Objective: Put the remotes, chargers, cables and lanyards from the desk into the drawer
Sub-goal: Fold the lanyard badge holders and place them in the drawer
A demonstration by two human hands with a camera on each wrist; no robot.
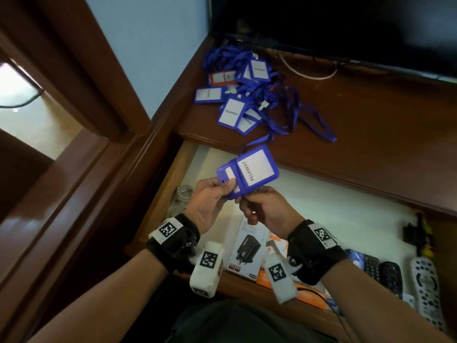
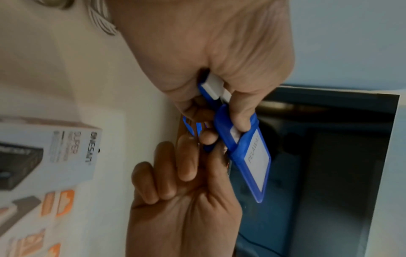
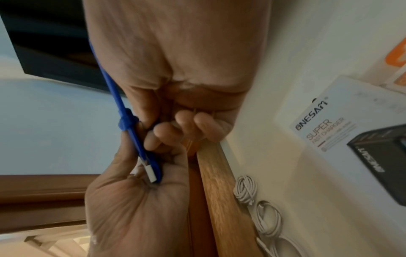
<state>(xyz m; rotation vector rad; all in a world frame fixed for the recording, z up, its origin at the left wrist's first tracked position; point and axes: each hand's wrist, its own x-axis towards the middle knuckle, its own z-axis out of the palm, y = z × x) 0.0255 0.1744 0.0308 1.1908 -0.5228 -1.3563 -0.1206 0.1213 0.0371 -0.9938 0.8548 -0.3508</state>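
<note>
Two blue lanyard badges (image 1: 249,173) marked PELAWAT, one lying on the other, hang above the open drawer (image 1: 321,206). My left hand (image 1: 223,188) pinches their left end, thumb on top. My right hand (image 1: 247,198) grips their lower edge with curled fingers. A blue strap (image 1: 259,142) runs from them up to the lanyard pile (image 1: 247,90) on the desk (image 1: 371,107). The left wrist view has the badges (image 2: 252,156) tilted between left hand (image 2: 219,114) and right hand (image 2: 186,173). In the right wrist view they appear edge-on (image 3: 134,139) against my right hand (image 3: 171,132).
Inside the drawer lie coiled white cables (image 1: 181,196) at the left, a white charger box (image 1: 247,251), an orange box (image 1: 277,243) and several remotes (image 1: 425,280) at the right. A dark screen (image 1: 346,26) stands behind the desk, a white cable (image 1: 309,75) under it.
</note>
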